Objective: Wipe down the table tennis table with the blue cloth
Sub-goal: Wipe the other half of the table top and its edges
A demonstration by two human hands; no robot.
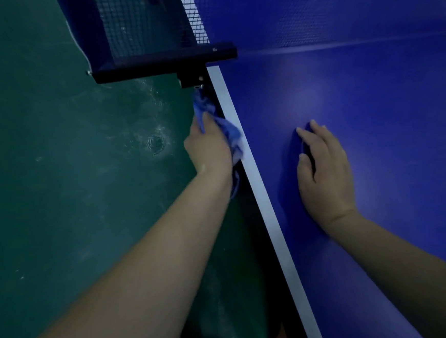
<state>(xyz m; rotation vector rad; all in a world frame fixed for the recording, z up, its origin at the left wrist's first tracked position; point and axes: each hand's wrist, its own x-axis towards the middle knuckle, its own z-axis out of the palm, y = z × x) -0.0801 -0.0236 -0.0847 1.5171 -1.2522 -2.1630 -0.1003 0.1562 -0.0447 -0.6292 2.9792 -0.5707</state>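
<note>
The blue table tennis table (372, 119) fills the right half of the head view, with a white line along its left side edge. My left hand (208, 148) grips the bunched blue cloth (212, 116) and holds it against that side edge, just below the net clamp. Part of the cloth hangs under my wrist. My right hand (323, 171) rests flat on the tabletop with its fingers straight, a little right of the white line.
The black net post and clamp (165, 64) stick out past the table edge at the top, with the net (151, 19) running away behind them. A scuffed green floor (55, 155) lies to the left of the table.
</note>
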